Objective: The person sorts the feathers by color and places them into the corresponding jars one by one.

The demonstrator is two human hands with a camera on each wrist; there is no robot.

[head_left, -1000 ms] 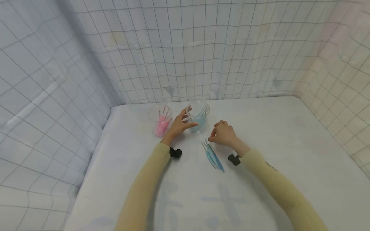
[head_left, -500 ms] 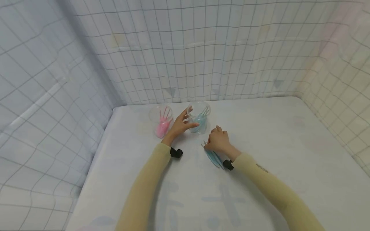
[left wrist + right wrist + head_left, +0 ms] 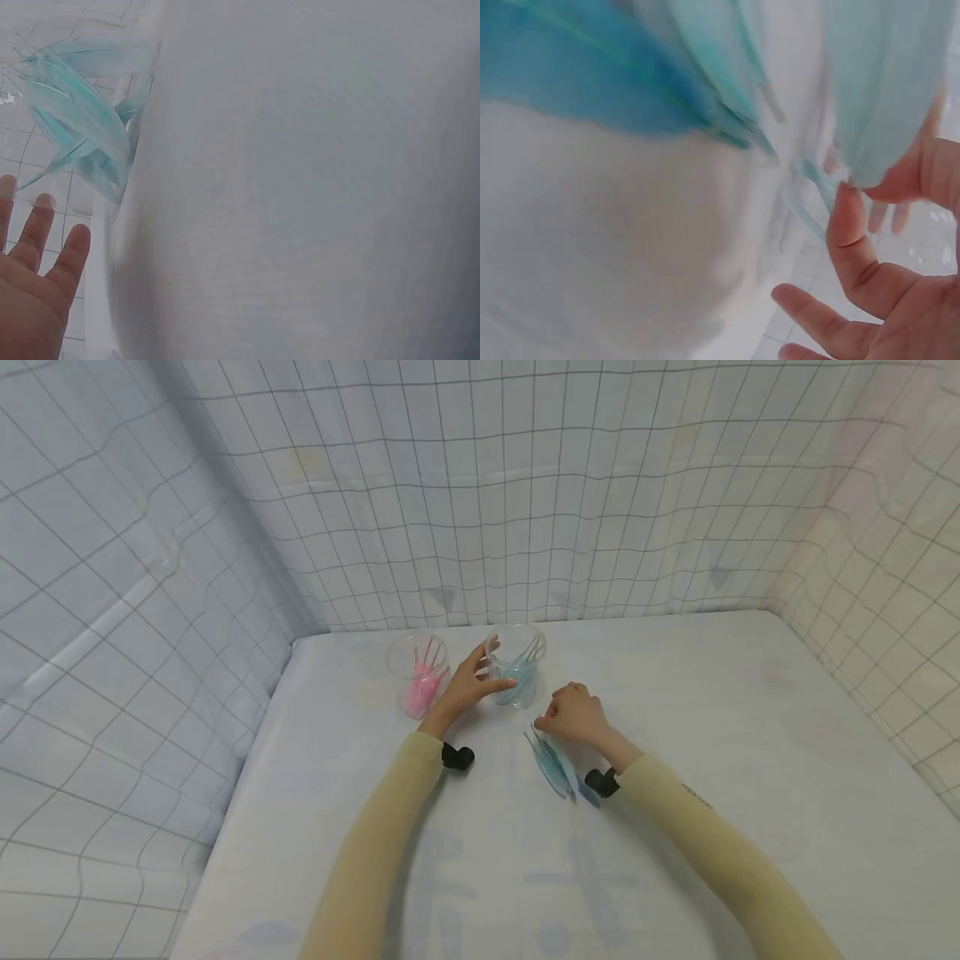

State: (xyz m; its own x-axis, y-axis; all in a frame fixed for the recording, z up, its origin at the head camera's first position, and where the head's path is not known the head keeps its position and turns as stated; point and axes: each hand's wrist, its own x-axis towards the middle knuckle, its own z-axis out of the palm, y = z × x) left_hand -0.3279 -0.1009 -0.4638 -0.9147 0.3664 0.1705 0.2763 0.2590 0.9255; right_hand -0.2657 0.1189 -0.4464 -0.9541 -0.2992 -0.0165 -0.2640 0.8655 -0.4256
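Note:
My left hand (image 3: 467,687) reaches around the left side of a clear plastic cup (image 3: 534,643), its thumb across the front and fingers at the rim. Several light-blue feathers (image 3: 82,105) stand in that cup; in the left wrist view the visible fingers are spread and fairly straight. My right hand (image 3: 576,714), just right of the cup, pinches a pale blue feather (image 3: 889,82) by its quill end between thumb and forefinger. Under and beside this hand lie more blue feathers (image 3: 552,770), including a darker blue feather (image 3: 592,71).
A second clear plastic cup (image 3: 397,662), holding pink feathers (image 3: 422,689), stands to the left of my left hand. White cloth covers the table (image 3: 750,735). Grid-patterned curtains (image 3: 480,510) close in the back and both sides.
My right hand came down to the loose feathers, then drew slightly back and up, pulling one pale feather apart from the others. My left hand keeps its place at the cup.

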